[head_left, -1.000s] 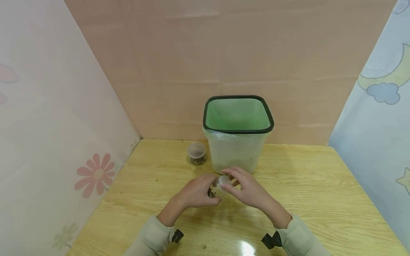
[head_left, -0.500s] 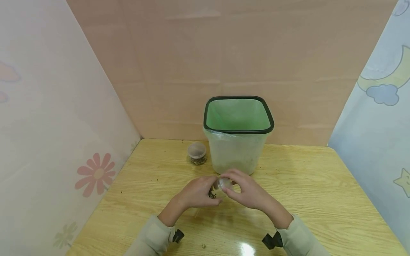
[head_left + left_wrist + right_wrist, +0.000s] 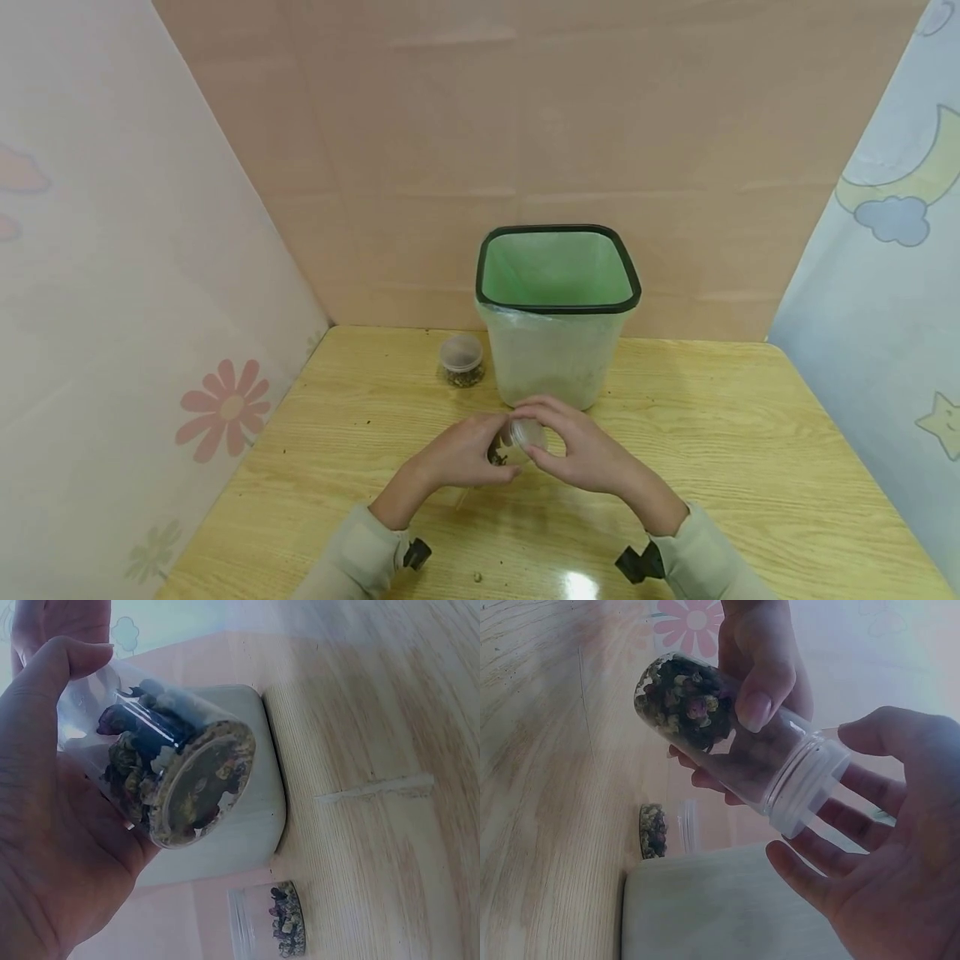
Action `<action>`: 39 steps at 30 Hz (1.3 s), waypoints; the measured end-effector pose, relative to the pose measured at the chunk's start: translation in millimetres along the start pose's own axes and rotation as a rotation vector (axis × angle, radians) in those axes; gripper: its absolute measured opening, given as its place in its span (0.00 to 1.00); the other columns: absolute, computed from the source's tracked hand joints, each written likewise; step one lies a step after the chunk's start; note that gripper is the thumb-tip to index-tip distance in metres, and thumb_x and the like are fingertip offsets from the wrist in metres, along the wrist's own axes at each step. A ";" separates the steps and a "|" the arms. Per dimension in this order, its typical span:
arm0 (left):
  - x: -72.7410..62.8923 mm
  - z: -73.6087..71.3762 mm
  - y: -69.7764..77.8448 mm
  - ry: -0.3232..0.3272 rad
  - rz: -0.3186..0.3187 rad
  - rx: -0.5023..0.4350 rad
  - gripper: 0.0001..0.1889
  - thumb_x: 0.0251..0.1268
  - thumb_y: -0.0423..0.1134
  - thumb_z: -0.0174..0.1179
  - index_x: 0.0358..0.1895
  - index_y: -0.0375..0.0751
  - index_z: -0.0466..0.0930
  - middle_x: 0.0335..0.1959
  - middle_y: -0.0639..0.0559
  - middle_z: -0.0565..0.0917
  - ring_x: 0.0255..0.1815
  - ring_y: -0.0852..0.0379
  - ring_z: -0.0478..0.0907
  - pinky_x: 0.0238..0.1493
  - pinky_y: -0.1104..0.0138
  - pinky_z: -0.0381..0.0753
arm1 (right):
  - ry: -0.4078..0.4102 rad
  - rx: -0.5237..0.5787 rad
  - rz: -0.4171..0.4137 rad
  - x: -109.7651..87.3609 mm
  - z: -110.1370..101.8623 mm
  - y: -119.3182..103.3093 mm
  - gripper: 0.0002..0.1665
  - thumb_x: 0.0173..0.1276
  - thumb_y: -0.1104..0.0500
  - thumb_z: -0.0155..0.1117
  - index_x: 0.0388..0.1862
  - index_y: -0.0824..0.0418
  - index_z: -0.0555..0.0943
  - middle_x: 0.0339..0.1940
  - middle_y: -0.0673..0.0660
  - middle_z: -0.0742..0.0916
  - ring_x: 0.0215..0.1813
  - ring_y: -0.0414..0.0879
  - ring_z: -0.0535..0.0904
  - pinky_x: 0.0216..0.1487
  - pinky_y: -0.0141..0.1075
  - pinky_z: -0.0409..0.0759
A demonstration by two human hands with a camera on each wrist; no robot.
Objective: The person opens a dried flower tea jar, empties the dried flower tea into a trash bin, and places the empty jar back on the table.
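Note:
My left hand (image 3: 465, 452) grips a tilted clear plastic jar (image 3: 694, 712) partly filled with dried flower tea, its thumb lying along the side. The white lid (image 3: 810, 784) sits on the jar's mouth, and the right hand (image 3: 581, 448) has its thumb and fingers curled round it. Light contact there is hard to judge. In the left wrist view the jar's round base (image 3: 210, 784) faces the camera, with petals and buds heaped near it. Both hands are above the table, in front of the bin.
A pale green bin (image 3: 551, 358) with a black rim stands against the back wall. To its left is a smaller clear jar (image 3: 461, 362) holding dried flowers. Small crumbs lie on the wooden table (image 3: 712, 433). Patterned walls rise at both sides.
The right hand has shifted slightly round the lid, its thumb moving a little down and right. The left hand and jar stay almost in place.

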State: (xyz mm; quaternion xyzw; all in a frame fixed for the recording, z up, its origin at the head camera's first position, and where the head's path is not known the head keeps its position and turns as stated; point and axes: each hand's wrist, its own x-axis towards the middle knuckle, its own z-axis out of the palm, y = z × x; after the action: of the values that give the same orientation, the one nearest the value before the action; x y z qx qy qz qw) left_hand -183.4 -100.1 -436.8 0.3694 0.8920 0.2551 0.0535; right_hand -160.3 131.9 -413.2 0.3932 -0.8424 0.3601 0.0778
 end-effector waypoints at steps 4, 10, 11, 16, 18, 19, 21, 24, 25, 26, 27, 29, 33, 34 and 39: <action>-0.1 0.1 0.8 0.016 -0.017 -0.003 0.26 0.60 0.56 0.66 0.57 0.49 0.75 0.39 0.59 0.80 0.35 0.65 0.75 0.34 0.71 0.76 | 0.018 0.012 0.043 0.5 0.6 0.6 0.26 0.70 0.58 0.69 0.66 0.56 0.77 0.64 0.52 0.80 0.63 0.49 0.78 0.58 0.47 0.81; 1.1 0.9 1.5 0.044 -0.026 0.021 0.21 0.60 0.56 0.66 0.50 0.48 0.76 0.36 0.59 0.79 0.31 0.66 0.73 0.28 0.72 0.74 | 0.031 0.063 0.177 3.0 0.3 0.1 0.26 0.75 0.49 0.64 0.66 0.57 0.76 0.61 0.54 0.82 0.55 0.47 0.81 0.51 0.42 0.84; 1.3 0.9 1.9 0.047 -0.024 0.027 0.22 0.61 0.56 0.66 0.49 0.47 0.76 0.35 0.58 0.79 0.30 0.66 0.73 0.28 0.72 0.74 | 0.025 0.066 0.186 3.3 0.3 0.2 0.26 0.75 0.48 0.64 0.66 0.58 0.76 0.60 0.55 0.82 0.53 0.47 0.81 0.50 0.41 0.84; 1.5 0.5 2.7 0.057 -0.018 0.031 0.22 0.60 0.55 0.67 0.48 0.44 0.77 0.35 0.57 0.79 0.30 0.65 0.73 0.28 0.72 0.74 | 0.016 0.061 0.160 4.2 2.2 1.8 0.23 0.75 0.51 0.64 0.63 0.60 0.78 0.57 0.56 0.83 0.50 0.45 0.82 0.48 0.39 0.84; 1.3 0.4 2.6 0.057 -0.019 0.032 0.22 0.60 0.55 0.67 0.49 0.45 0.77 0.36 0.57 0.79 0.31 0.65 0.73 0.29 0.72 0.74 | 0.022 0.040 0.131 4.2 2.7 2.3 0.22 0.74 0.52 0.65 0.62 0.59 0.79 0.57 0.54 0.83 0.51 0.44 0.81 0.48 0.40 0.84; 1.2 0.4 2.4 0.056 -0.018 0.032 0.22 0.59 0.55 0.67 0.49 0.45 0.77 0.37 0.57 0.79 0.32 0.65 0.73 0.29 0.72 0.75 | 0.024 0.029 0.115 4.1 2.9 2.5 0.21 0.73 0.53 0.66 0.62 0.59 0.79 0.57 0.53 0.83 0.52 0.44 0.81 0.49 0.41 0.84; 1.0 0.4 1.9 0.053 -0.021 0.031 0.22 0.59 0.55 0.67 0.49 0.46 0.77 0.37 0.57 0.80 0.32 0.65 0.73 0.30 0.72 0.75 | 0.028 0.010 0.083 3.9 3.1 3.0 0.21 0.72 0.55 0.67 0.61 0.58 0.80 0.57 0.51 0.83 0.53 0.44 0.81 0.50 0.43 0.84; 0.7 0.1 0.9 0.042 -0.026 0.028 0.22 0.60 0.56 0.66 0.49 0.46 0.77 0.37 0.58 0.79 0.33 0.65 0.74 0.31 0.72 0.75 | 0.022 -0.001 0.053 3.5 3.3 3.4 0.21 0.70 0.58 0.69 0.61 0.56 0.80 0.58 0.50 0.83 0.56 0.45 0.80 0.53 0.45 0.82; 0.7 0.0 0.7 0.037 -0.028 0.025 0.22 0.60 0.56 0.66 0.49 0.47 0.77 0.37 0.59 0.79 0.33 0.65 0.74 0.31 0.72 0.75 | 0.020 -0.004 0.045 3.2 3.4 3.6 0.22 0.70 0.59 0.69 0.61 0.56 0.79 0.58 0.49 0.83 0.57 0.45 0.80 0.54 0.45 0.82; 0.8 -0.2 0.6 0.032 -0.030 0.020 0.22 0.60 0.56 0.66 0.50 0.47 0.76 0.37 0.59 0.79 0.33 0.65 0.74 0.32 0.72 0.75 | 0.016 -0.003 0.040 3.0 3.1 3.6 0.22 0.69 0.60 0.69 0.61 0.56 0.79 0.58 0.49 0.83 0.58 0.45 0.80 0.56 0.45 0.81; 0.8 -0.6 0.5 0.027 -0.033 0.013 0.22 0.60 0.56 0.66 0.51 0.48 0.76 0.38 0.59 0.79 0.34 0.65 0.74 0.33 0.72 0.75 | 0.013 -0.002 0.037 2.8 2.9 3.6 0.23 0.68 0.61 0.69 0.62 0.55 0.79 0.59 0.49 0.82 0.59 0.46 0.79 0.57 0.46 0.81; 0.8 -1.4 0.6 0.015 -0.037 0.001 0.23 0.61 0.57 0.66 0.53 0.48 0.76 0.38 0.60 0.79 0.35 0.65 0.75 0.34 0.72 0.76 | 0.006 -0.003 0.030 2.3 2.6 3.6 0.24 0.67 0.62 0.69 0.62 0.55 0.79 0.60 0.49 0.82 0.61 0.46 0.79 0.59 0.47 0.80; 0.5 -2.5 0.4 0.002 -0.041 -0.013 0.27 0.62 0.57 0.65 0.59 0.47 0.75 0.40 0.60 0.80 0.37 0.65 0.75 0.36 0.71 0.77 | 0.001 0.000 0.020 1.7 1.8 3.3 0.26 0.66 0.64 0.70 0.63 0.56 0.78 0.62 0.50 0.81 0.63 0.48 0.78 0.61 0.49 0.78; 0.4 -2.5 0.1 0.001 -0.040 -0.012 0.28 0.62 0.57 0.65 0.60 0.47 0.75 0.41 0.59 0.80 0.37 0.65 0.75 0.36 0.71 0.77 | 0.002 0.000 0.018 1.6 1.7 3.3 0.26 0.65 0.64 0.70 0.63 0.56 0.78 0.62 0.50 0.81 0.63 0.48 0.78 0.62 0.49 0.78; -0.5 -3.1 -1.4 0.008 -0.034 -0.016 0.27 0.61 0.56 0.66 0.58 0.47 0.75 0.41 0.59 0.80 0.37 0.65 0.75 0.36 0.71 0.77 | 0.018 -0.002 0.020 0.9 -0.5 3.0 0.27 0.66 0.64 0.70 0.63 0.56 0.77 0.62 0.50 0.81 0.64 0.48 0.77 0.63 0.49 0.77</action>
State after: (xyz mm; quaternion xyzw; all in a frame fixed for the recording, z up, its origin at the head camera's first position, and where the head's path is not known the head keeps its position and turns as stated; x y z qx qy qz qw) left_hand -184.8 -102.5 -434.8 0.3530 0.8962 0.2625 0.0572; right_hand -163.1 133.0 -414.1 0.3814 -0.8460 0.3636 0.0821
